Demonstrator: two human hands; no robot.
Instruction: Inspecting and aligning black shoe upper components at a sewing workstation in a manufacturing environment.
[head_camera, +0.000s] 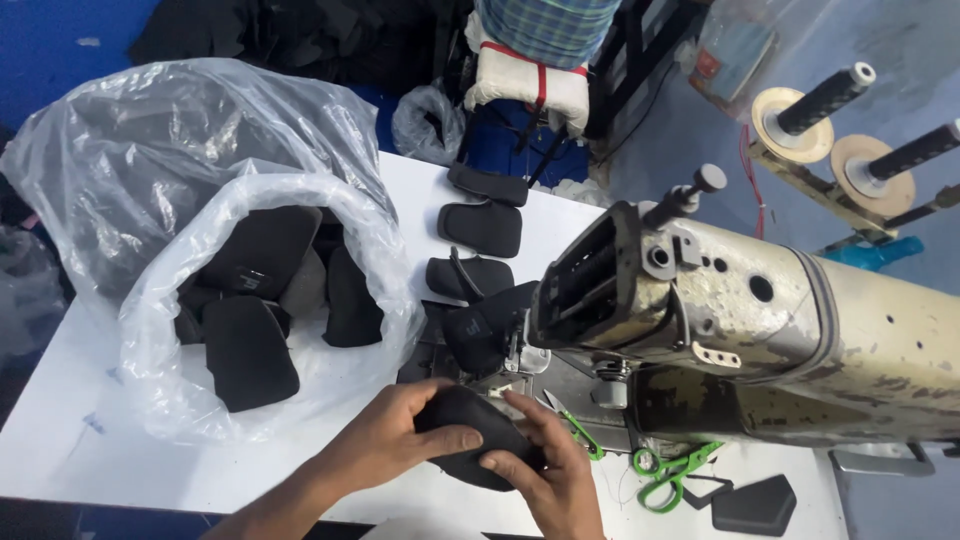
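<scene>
Both your hands grip one black padded piece at the bottom centre of the frame.

The black padded piece sits just below the needle area of the worn sewing machine; your left hand curls over its left end with the thumb pressed on top, and your right hand clamps its right end. Green scissors lie to the right. A clear plastic bag of similar pieces fills the left, and finished pieces trail toward upper centre.

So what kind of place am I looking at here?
Most likely a sewing workshop. A worn industrial sewing machine fills the white table, both hands hold a black padded piece at its needle, and a plastic bag holds more such pieces.
</scene>
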